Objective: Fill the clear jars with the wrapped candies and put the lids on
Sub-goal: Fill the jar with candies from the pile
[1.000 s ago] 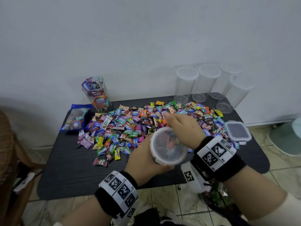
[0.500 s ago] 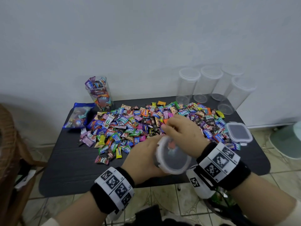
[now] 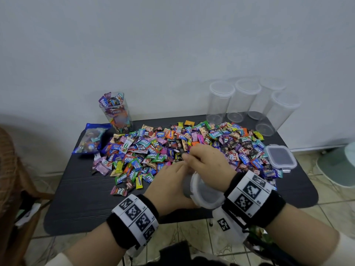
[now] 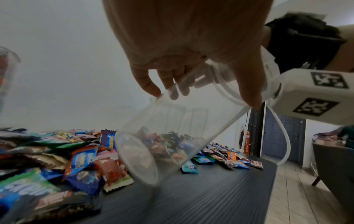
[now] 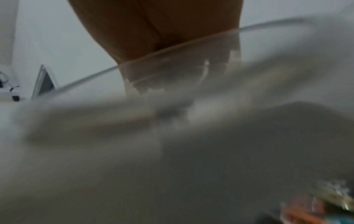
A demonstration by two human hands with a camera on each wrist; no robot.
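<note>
My left hand (image 3: 169, 189) grips a clear jar (image 3: 205, 194) that is tilted, its open mouth toward me and its base (image 4: 138, 159) low over the black table (image 3: 80, 204). I see no candy inside the jar (image 4: 172, 128). My right hand (image 3: 207, 166) lies over the jar's upper side, fingers curled at the near edge of the pile of wrapped candies (image 3: 172, 148). What those fingers hold is hidden, and the right wrist view is blurred by the jar's rim (image 5: 172, 47). A filled jar (image 3: 117, 112) without a lid stands at the back left.
Several empty lidded clear jars (image 3: 221, 100) stand at the table's back right. A square clear lid (image 3: 280, 158) lies at the right edge of the pile. A blue candy bag (image 3: 90, 139) lies at the left. A wicker chair (image 3: 11, 179) stands left of the table.
The jar has tipped further and sunk toward the table in my left hand. My right hand has slid forward from the jar's mouth to the edge of the candy pile.
</note>
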